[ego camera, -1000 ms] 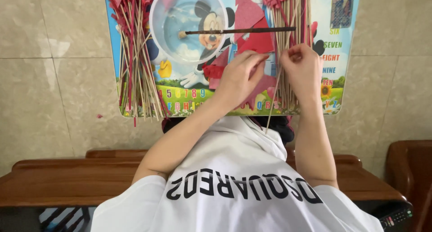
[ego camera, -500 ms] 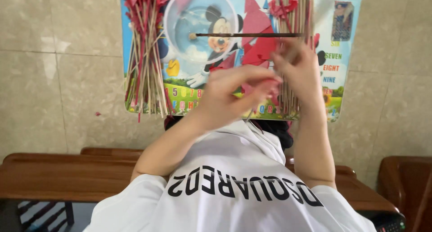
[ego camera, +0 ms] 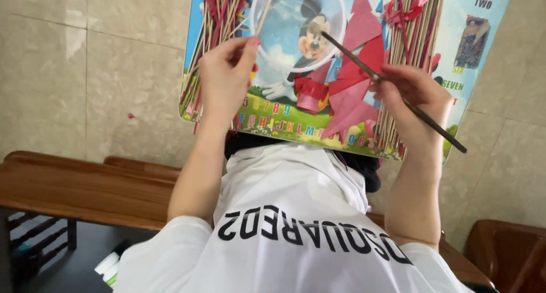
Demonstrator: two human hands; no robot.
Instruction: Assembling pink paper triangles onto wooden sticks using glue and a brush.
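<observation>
A thin dark brush slants across red folded paper, pinched in the right hand; the left hand pinches a pale stick.

soft, even daylight fills the frame with no hard shadows. a pale sheen lies on the wall tiles at upper left. the picture is mostly sharp; corners bend slightly.

A single head-worn camera gives the only view. It looks steeply down past the wearer's white printed shirt and along both forearms, close to the hands. Its centre falls on the small colourful picture-printed surface, with beige floor tiles and a brown wooden bench at the edges.
</observation>
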